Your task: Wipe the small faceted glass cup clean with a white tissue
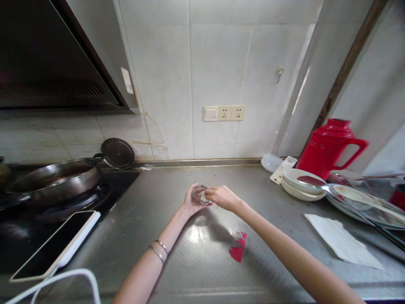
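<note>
Over the middle of the steel counter (152, 236), my left hand (190, 202) is closed around a small clear glass (196, 193), its mouth tilted toward me. The fingers of my right hand (224, 197) reach into the mouth, pinching a crumpled white tissue (203, 196) against the inside. Fingers and glass hide part of the tissue. Below my right forearm, a torn red patch (238, 248) lies flat on the counter.
To the left, a steel pan (57, 185) sits on the black stove, with a phone (55, 247) and white cable near its front. On the right are a white paper towel (343, 240), stacked bowls (300, 192), plates with utensils, and a red thermos (327, 147).
</note>
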`<state>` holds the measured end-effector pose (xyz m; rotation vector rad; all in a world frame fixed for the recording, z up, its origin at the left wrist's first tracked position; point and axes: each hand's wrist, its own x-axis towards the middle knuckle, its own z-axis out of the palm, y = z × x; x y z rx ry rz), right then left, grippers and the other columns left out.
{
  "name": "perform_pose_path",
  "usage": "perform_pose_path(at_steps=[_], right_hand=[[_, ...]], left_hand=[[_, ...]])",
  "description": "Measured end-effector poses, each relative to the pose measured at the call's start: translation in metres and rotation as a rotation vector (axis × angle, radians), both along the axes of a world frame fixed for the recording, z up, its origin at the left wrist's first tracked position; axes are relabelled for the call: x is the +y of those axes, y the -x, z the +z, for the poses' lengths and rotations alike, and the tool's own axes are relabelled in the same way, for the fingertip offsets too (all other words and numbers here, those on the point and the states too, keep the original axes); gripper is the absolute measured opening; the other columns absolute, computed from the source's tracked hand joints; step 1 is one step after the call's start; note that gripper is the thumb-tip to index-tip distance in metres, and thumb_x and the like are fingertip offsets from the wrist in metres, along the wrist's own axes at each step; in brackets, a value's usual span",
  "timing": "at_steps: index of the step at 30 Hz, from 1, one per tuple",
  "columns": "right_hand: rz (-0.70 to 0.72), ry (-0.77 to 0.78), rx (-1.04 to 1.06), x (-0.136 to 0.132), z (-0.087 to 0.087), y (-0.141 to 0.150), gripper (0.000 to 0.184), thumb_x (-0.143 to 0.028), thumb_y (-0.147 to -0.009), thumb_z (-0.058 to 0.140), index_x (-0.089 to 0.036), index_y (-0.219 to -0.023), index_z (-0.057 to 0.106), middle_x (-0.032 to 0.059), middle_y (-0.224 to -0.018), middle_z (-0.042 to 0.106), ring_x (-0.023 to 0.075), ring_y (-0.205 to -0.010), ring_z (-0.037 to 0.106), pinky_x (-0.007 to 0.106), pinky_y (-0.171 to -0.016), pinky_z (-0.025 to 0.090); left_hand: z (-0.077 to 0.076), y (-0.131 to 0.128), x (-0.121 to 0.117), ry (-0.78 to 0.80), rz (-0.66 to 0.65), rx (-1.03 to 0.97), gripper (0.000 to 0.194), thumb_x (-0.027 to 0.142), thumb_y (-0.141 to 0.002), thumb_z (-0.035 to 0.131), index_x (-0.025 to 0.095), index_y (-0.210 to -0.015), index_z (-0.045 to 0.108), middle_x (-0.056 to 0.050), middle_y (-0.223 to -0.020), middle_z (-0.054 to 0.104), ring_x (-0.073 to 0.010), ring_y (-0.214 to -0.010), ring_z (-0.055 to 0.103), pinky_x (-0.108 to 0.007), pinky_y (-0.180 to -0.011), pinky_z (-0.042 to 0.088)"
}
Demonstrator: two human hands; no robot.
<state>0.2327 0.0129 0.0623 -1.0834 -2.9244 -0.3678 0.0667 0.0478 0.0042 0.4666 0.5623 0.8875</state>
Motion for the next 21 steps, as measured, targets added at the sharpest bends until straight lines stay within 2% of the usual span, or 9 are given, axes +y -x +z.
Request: perform_pose_path(at_steps=[3,6,11,14,17,21], right_hand=[[0.000,0.005,-0.002,-0.001,-0.003,0.003,0.022,-0.012,-0.092,0.042,-0.018,-0.098,0.061,0.0087,-0.109,0.064,0.0203,-0.102,0.057,0.024,-0.069,0.046],[-0.062,0.008,0.039,-0.007,-0.006,0.003,0.025,-0.010,-0.090,0.041,-0.020,-0.099,0.062,0.0081,-0.113,0.063,0.0203,-0.097,0.059,0.025,-0.069,0.046],[-0.194,0.090,0.181,-0.021,-0.024,0.005,0.032,-0.010,-0.084,0.044,-0.023,-0.107,0.060,0.0054,-0.122,0.058,0.0197,-0.098,0.060,0.025,-0.070,0.047],[-0.276,0.134,0.348,-0.028,-0.043,0.015,0.033,-0.012,-0.081,0.045,-0.022,-0.108,0.059,0.0056,-0.118,0.059,0.0178,-0.087,0.063,0.025,-0.071,0.047],[-0.299,0.168,0.574,-0.032,-0.058,0.031,0.034,-0.009,-0.076,0.046,-0.020,-0.104,0.061,0.0072,-0.109,0.061,0.0182,-0.092,0.060,0.024,-0.077,0.046],[-0.320,0.191,0.805,-0.033,-0.064,0.051,0.032,-0.007,-0.075,0.043,-0.017,-0.098,0.063,0.0083,-0.101,0.062,0.0193,-0.091,0.058,0.025,-0.076,0.046]], left_hand=[[-0.003,-0.004,-0.003,0.017,0.106,0.004,0.030,0.042,-0.077,0.055,0.014,-0.075,0.065,-0.005,-0.066,0.068,-0.0181,-0.058,0.062,-0.036,-0.063,0.051],[-0.004,-0.008,-0.005,-0.003,0.172,0.003,0.030,0.041,-0.076,0.054,0.013,-0.072,0.065,-0.005,-0.064,0.067,-0.0148,-0.051,0.058,-0.028,-0.054,0.048],[-0.010,-0.014,-0.005,-0.025,0.230,0.019,0.031,0.039,-0.075,0.052,0.011,-0.070,0.065,-0.006,-0.060,0.065,-0.0130,-0.047,0.055,-0.023,-0.045,0.039],[-0.017,-0.018,-0.004,-0.043,0.284,0.008,0.031,0.040,-0.073,0.053,0.011,-0.067,0.063,-0.005,-0.057,0.064,-0.0128,-0.046,0.055,-0.023,-0.045,0.038],[-0.022,-0.021,-0.004,-0.058,0.386,0.000,0.030,0.041,-0.071,0.053,0.013,-0.065,0.061,-0.003,-0.056,0.063,-0.0129,-0.047,0.056,-0.023,-0.048,0.040],[-0.023,-0.020,-0.006,-0.107,0.458,0.014,0.033,0.045,-0.071,0.053,0.013,-0.067,0.061,-0.003,-0.057,0.064,-0.0141,-0.050,0.058,-0.024,-0.050,0.041]])
